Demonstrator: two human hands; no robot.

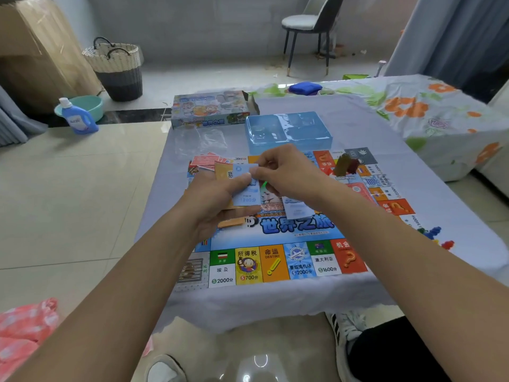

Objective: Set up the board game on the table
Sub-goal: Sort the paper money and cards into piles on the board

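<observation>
Both hands (220,197) (286,172) hide most of the cards (246,195).

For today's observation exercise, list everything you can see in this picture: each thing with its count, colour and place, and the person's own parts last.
Game board: one, multicoloured, flat on the table.
Table: one, pale lilac cloth, centre.
Game box: one, blue print, far left of the table.
Plastic tray: one, clear blue, beyond the board.
Red cards: a few, board's far left corner.
Cards in hand: several, blue and orange, above the board.
Small pieces: a cluster, blue, red and green, table's right edge.
Basket: one, cream and grey, on the floor, left.
Detergent bottle: one, blue, beside a green basin.
Chair: one, dark with white seat, far back.
Left hand: holds the cards.
Right hand: pinches the top blue card.
</observation>
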